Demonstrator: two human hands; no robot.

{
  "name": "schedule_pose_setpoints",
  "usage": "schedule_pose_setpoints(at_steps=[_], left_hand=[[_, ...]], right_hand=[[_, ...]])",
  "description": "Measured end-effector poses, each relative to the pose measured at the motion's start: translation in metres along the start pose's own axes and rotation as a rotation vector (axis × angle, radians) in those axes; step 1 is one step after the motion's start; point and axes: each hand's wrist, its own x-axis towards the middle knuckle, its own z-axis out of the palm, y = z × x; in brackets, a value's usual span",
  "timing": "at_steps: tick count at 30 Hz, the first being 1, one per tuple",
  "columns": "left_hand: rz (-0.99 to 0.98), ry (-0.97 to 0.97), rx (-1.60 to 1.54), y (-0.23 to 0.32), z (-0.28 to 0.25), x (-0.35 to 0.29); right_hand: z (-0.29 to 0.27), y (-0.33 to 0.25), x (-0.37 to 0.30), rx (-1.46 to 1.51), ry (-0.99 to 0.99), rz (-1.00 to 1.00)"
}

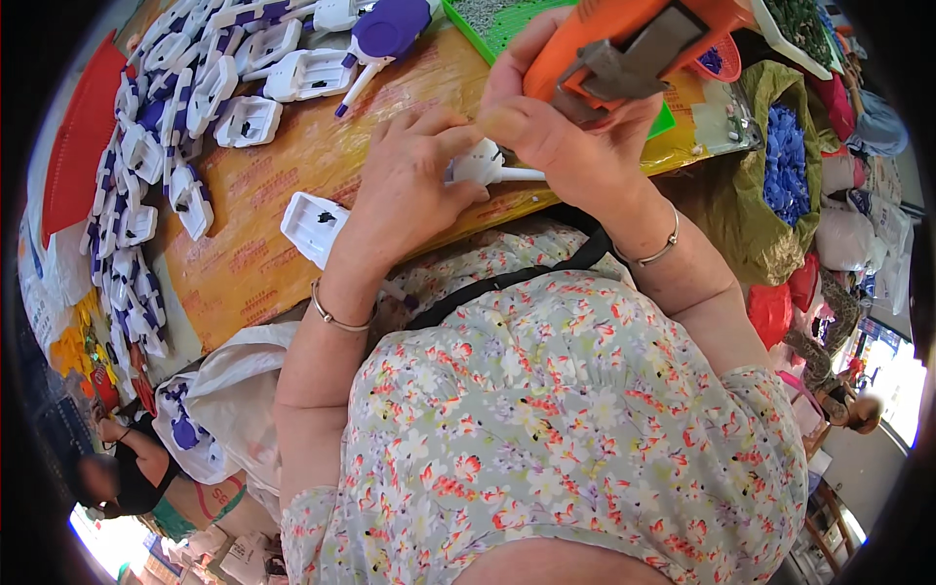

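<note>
My right hand (pixel 585 136) is wrapped round an orange power screwdriver (pixel 556 73) with a dark grey part on its side, held up over the table's near edge. The tool's tip is hidden. Beneath it, my left hand (pixel 414 175) curls its fingers over a white plastic piece (pixel 480 161), pressing it on the table. A thin white stem sticks out of that piece toward my right wrist. Left of my left wrist lies an open white plastic shell (pixel 312 226) with a small black part inside. Beyond my left hand rests a purple round-headed piece with a white stem (pixel 390 34).
White and purple plastic pieces (pixel 180 107) are heaped on the table's left, by a red tray (pixel 83 136). A green tray (pixel 487 24) holds small grey parts at the back. To the right stand a red basket (pixel 726 60) and a sack of blue pieces (pixel 765 234). Another person (pixel 136 468) is lower left.
</note>
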Motion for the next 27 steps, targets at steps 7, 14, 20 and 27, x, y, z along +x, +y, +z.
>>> schedule_pose_setpoints(at_steps=[7, 14, 20, 27], left_hand=[[0.021, 0.010, 0.041, 0.003, 0.001, 0.000], [0.007, -0.030, 0.049, -0.001, 0.004, 0.001], [0.041, 0.017, 0.092, -0.002, 0.007, 0.001], [0.080, 0.047, 0.144, -0.005, 0.009, 0.003]], right_hand=[[-0.012, 0.025, -0.021, -0.072, 0.006, -0.065], [0.019, -0.024, -0.008, -0.313, 0.132, 0.543], [0.021, -0.030, -0.003, -0.173, 0.098, 0.804], [0.017, -0.026, -0.001, -0.137, 0.018, 0.727]])
